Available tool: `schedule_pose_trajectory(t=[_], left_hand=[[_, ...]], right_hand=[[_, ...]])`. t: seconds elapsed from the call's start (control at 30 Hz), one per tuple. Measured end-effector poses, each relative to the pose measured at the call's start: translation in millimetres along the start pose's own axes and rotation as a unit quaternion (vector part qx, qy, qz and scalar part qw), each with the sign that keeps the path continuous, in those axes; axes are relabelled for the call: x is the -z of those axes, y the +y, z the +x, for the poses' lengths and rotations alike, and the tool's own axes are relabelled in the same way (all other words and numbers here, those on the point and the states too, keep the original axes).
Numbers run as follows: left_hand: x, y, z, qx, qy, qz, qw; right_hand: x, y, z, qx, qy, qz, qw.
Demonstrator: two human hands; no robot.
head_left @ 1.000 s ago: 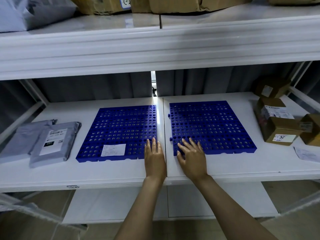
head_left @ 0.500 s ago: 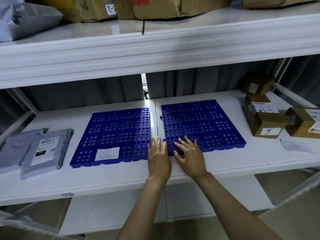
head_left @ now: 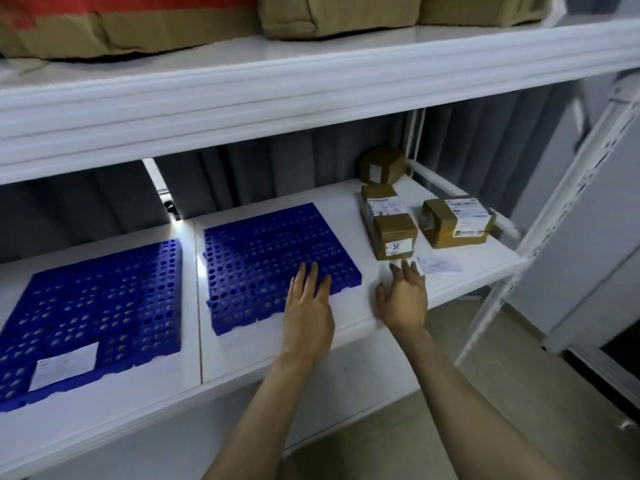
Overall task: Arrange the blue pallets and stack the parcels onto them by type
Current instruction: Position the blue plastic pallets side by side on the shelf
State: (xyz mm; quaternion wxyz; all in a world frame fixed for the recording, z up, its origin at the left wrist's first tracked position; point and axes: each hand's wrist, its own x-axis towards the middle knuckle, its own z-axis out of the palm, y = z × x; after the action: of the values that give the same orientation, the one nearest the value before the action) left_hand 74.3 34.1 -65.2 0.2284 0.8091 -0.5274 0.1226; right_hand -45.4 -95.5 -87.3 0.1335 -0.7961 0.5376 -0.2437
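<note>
My left hand (head_left: 308,303) lay flat on the right pallet (head_left: 256,258); my right hand (head_left: 403,296), open, empty, was beside the nearest box (head_left: 394,233). Best, I judged, to grip its sides squarely

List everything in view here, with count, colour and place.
blue pallets: two, blue, side by side on the middle shelf, not touching
label: one, white, near corner of the left pallet
small parcels: four, brown, right end of the middle shelf
paper slip: one, white, flat in front of the parcels
large cartons: three, brown, top shelf, cut off by the frame
rack: one, white
curtain: grey, behind the rack
left hand: fingers flat on the right pallet's near edge
right hand: open, over the shelf right of that pallet
</note>
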Motion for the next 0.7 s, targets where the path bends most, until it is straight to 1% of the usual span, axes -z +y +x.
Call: schedule_pose_trajectory(t=[0.13,0.2,0.27,0.3,0.43,0.5,0.6,0.63,0.7], left_hand=[[-11.2,21.7,7.8,-0.016,0.015,-0.009,1.0],[-14.3,29.6,9.2,-0.021,0.025,-0.016,0.999],[-16.4,33.5,9.2,-0.023,0.032,-0.019,0.999],[-16.9,34.4,9.3,-0.022,0.034,-0.02,0.999],[-18.5,36.2,9.3,-0.011,0.037,-0.043,0.998],[-19.4,38.3,9.0,-0.007,0.033,-0.051,0.998],[-21.7,39.8,7.3,-0.006,0.03,-0.056,0.998],[-20.7,40.9,6.0,0.001,0.028,-0.07,0.997],[-16.8,43.4,3.8,0.036,0.012,-0.143,0.989]], right_hand=[[13.0,41.8,23.9,-0.062,-0.047,-0.07,0.995],[13.2,56.6,34.9,-0.087,-0.081,-0.089,0.989],[9.9,65.2,42.8,-0.099,-0.095,-0.1,0.985],[8.2,67.6,45.4,-0.096,-0.088,-0.108,0.986],[8.3,66.2,48.7,-0.054,0.004,-0.137,0.989],[10.9,62.8,48.1,-0.038,0.018,-0.149,0.988],[14.3,58.0,45.4,-0.029,0.014,-0.156,0.987],[14.8,57.0,43.4,-0.029,0.013,-0.147,0.989],[14.7,54.9,37.8,-0.03,0.028,-0.097,0.994]])
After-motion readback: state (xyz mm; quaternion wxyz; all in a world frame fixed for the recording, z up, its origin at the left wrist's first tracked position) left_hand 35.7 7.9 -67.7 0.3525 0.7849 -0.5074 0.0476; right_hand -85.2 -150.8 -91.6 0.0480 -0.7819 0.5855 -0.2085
